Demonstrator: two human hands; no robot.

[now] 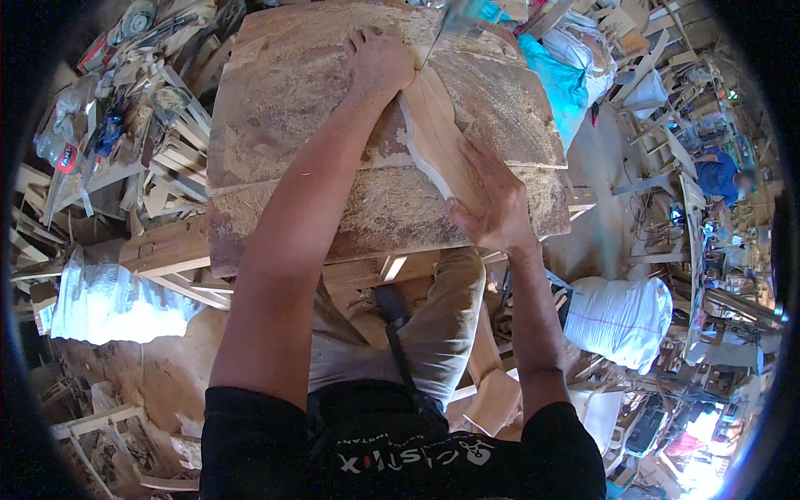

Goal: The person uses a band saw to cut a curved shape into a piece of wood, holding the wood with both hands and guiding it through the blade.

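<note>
A curved, pale wooden piece [437,137] lies on a sawdust-covered saw table [283,108]. My left hand [379,60] presses flat on the far end of the piece, next to a thin vertical saw blade [433,42] that meets the wood's edge. My right hand [492,204] grips the near end of the piece, fingers spread over its top. The blade's upper part is blurred.
Stacks of cut wooden parts [179,142] lie left of the table. A silver sheet [108,300] covers something lower left. White sacks [621,317] stand to the right, a blue bag [558,79] beyond. Another person [721,175] in blue sits far right.
</note>
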